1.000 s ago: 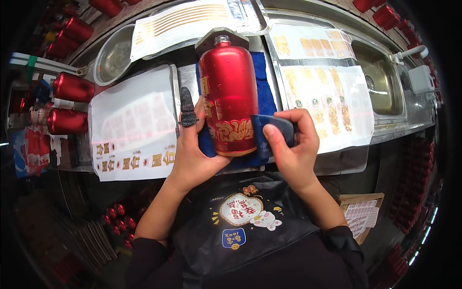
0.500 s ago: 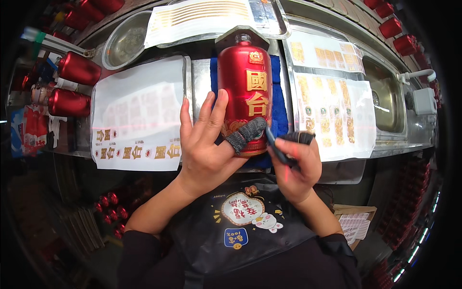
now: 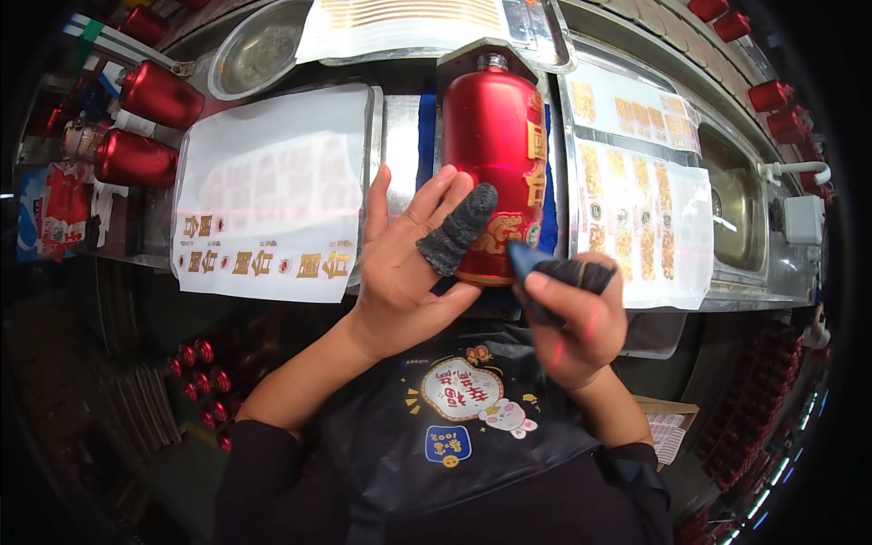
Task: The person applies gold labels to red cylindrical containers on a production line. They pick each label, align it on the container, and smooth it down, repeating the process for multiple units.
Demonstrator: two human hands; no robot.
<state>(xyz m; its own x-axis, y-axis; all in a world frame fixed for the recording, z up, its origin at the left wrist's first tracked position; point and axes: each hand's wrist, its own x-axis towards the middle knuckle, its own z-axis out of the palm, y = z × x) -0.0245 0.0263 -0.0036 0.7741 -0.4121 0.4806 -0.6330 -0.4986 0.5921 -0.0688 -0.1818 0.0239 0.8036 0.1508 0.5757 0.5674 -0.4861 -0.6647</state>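
A glossy red bottle (image 3: pixel 486 136) with gold raised characters and a gold emblem lies on its side, its neck away from me. My left hand (image 3: pixel 409 259) is spread against its lower left side. A dark grey knitted sleeve (image 3: pixel 459 232) covers the index finger, which touches the bottle near the emblem. My right hand (image 3: pixel 577 322) is closed on a small blue scraper-like tool (image 3: pixel 520 259), whose tip is at the bottle's lower right side beside the emblem. Its black finger covering (image 3: pixel 577 274) also shows. The tool's lower part is hidden in the hand.
A white sheet (image 3: pixel 272 118) with gold characters lies on the left, and sheets of gold stickers (image 3: pixel 636 209) on the right. A blue cloth (image 3: pixel 425 136) shows beside the bottle. Behind stand a metal bowl (image 3: pixel 222 73) and a tray (image 3: pixel 545 54); a sink (image 3: pixel 727 195) is far right.
The bottle has rolled to the right, so its gold characters now sit at its right edge. My left fingers have shifted along its side, and the right hand with the tool has moved slightly down.
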